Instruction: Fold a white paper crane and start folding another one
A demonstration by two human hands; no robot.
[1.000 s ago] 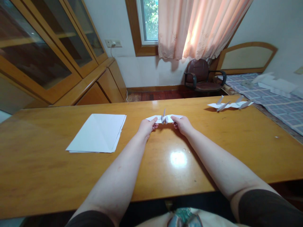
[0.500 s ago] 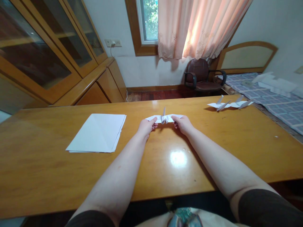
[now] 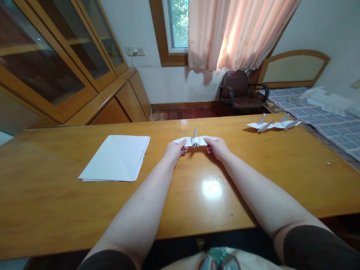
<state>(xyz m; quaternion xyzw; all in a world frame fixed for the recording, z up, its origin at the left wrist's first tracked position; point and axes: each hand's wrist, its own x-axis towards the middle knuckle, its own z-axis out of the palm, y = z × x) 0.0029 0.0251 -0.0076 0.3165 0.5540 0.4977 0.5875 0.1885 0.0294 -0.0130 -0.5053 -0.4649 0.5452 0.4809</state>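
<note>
A folded white paper crane (image 3: 195,141) is held by its two spread wings over the middle of the table, with one thin point sticking up at its centre. My left hand (image 3: 174,150) pinches the left wing between thumb and fingers. On the other side, my right hand (image 3: 218,148) grips the right wing the same way. The undersides of the wings and parts of my fingers are hidden.
A stack of white square paper (image 3: 115,157) lies left on the wooden table (image 3: 191,198). Folded paper cranes (image 3: 264,125) stand at the far right. Beyond the table are a brown armchair (image 3: 236,88), a bed (image 3: 323,112) and a glass-doored cabinet (image 3: 92,93).
</note>
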